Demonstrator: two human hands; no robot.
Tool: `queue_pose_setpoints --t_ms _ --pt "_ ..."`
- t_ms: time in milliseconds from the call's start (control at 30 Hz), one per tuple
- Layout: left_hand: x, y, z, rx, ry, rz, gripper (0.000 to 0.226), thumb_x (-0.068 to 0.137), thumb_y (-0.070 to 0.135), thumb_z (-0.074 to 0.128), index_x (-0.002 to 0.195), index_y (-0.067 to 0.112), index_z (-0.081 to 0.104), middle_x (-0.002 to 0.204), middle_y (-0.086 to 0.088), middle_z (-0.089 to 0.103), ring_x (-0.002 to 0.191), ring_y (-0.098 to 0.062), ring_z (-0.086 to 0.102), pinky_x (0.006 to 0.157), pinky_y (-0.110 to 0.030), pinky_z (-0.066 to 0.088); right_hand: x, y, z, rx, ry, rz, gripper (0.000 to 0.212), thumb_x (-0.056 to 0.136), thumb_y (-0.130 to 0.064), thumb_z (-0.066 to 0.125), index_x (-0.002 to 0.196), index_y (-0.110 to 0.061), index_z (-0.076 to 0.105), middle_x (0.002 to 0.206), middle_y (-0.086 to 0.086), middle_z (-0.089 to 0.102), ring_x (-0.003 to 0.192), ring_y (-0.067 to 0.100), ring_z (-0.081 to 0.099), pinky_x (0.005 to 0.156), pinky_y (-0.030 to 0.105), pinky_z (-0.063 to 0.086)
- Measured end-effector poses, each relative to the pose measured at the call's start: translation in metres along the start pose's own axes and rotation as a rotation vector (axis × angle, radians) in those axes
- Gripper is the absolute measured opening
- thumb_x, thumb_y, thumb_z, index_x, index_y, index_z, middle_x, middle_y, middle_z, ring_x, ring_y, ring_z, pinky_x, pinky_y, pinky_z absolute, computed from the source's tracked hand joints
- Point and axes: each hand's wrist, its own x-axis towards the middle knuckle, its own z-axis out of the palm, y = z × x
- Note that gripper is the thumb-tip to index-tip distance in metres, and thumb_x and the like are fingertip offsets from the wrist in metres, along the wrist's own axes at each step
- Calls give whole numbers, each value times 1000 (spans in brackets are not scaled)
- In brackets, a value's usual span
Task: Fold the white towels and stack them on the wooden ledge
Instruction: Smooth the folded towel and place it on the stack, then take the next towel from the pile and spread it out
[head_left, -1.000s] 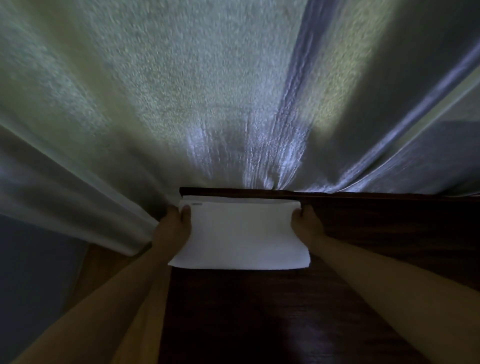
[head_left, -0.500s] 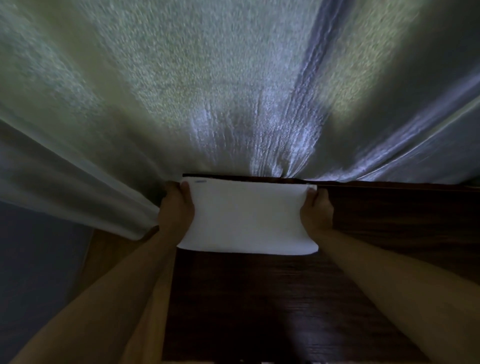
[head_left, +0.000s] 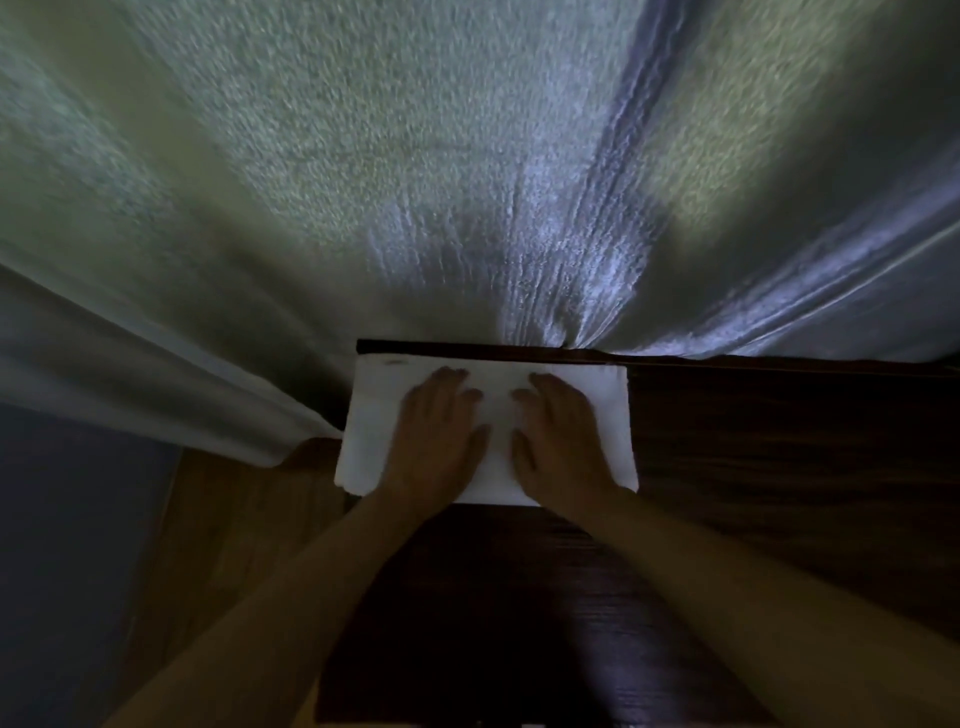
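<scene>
- Change noted: half a second ago both hands gripped the folded towel (head_left: 597, 384) by its short ends, left hand at the left edge, right hand at the right edge. Now both hands lie on top of it, palms down.
- Left hand (head_left: 434, 434): flat on the towel's left-centre, fingers straight and pointing toward the far edge. Open, holding nothing, pressing.
- Right hand (head_left: 563, 434): flat on the towel's right-centre, fingers straight, thumb toward the left hand. Open, likewise pressing.
- A narrow strip of white shows between the two hands; they are near each other but not touching.
- Towel position: on the dark wooden ledge (head_left: 779, 467), far long edge just beside the ledge's back edge, left end at the ledge's left corner. It extends past both hands on either side.
- Whether other towels lie beneath this one: cannot tell; the left near corner shows layered edges, which may be its own folds.
- Pale curtain (head_left: 467, 182) hangs behind the ledge, its hem touching the back edge.
- Judgement: the release of the ends and the flat palms suggest the placing is done and this is a smoothing or patting-down step. This towel looks set down; the hands should be free for the next one.
</scene>
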Motion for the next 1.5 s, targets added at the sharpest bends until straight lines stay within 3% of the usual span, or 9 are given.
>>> queue_pose_setpoints --t_ms 67,200,567,767,867,1000,1133,1267,1500 --pt "-1 16 12 -2 -136 29 52 100 33 42 144 6 50 156 -19 40 147 -40 31 116 -59 31 7 -7 14 -107 -167 -61 63 93 -31 55 150 -4 45 162 20 33 152 40 25 123 59 20" --pt "-5 -18 18 114 -284 -104 75 99 65 25 161 28 5 169 -5 -5 155 -32 -9 124 -57 3 10 21 20 -201 -204 -116 71 100 -53 38 162 -20 25 171 9 12 158 32 4 126 56 6" --pt "-18 -57 17 108 -246 -248 102 76 95 26 158 43 -7 168 -11 -13 154 -36 -10 121 -61 3 -13 86 5 -266 -178 -180 71 102 -54 33 163 -22 16 171 11 13 158 28 7 127 46 11" --pt "-10 -52 9 139 -404 -301 110 65 103 15 152 48 -22 163 -9 -28 151 -35 -22 119 -65 -4 1 75 -7 -328 -450 -101 76 99 -65 12 162 -27 -8 171 9 -8 158 28 -8 126 43 -2" --pt "-2 -42 -5 212 -506 -331 112 63 103 15 150 45 -26 160 -12 -34 149 -38 -24 117 -65 -10 8 66 -31 -306 -516 -118 75 103 -59 26 163 -24 -3 171 12 -5 158 31 -2 127 44 4" --pt "18 1 -33 262 -499 -204 105 77 91 31 159 31 5 168 -12 0 154 -34 4 121 -56 14 6 42 -71 -299 -467 -87 71 104 -55 30 163 -22 10 170 12 11 156 34 13 124 53 17" --pt "43 65 -63 237 -315 -19 78 84 78 44 139 22 51 139 -7 53 119 -27 56 91 -39 49 -9 43 -124 -325 -421 -30 60 104 -51 36 153 -15 42 148 17 50 132 36 51 110 46 41" --pt "66 129 -83 288 -352 150 53 94 55 48 127 14 56 122 -7 60 106 -27 60 84 -40 54 -43 68 -183 -332 -319 58 39 101 -43 43 117 -14 63 119 12 67 104 31 64 89 40 54" --pt "78 271 -73 279 -313 319 28 102 36 40 94 16 58 95 -7 66 84 -26 63 68 -35 50 -153 144 -275 -354 -211 279 31 100 -41 44 101 -17 64 107 10 67 98 33 66 78 36 51"
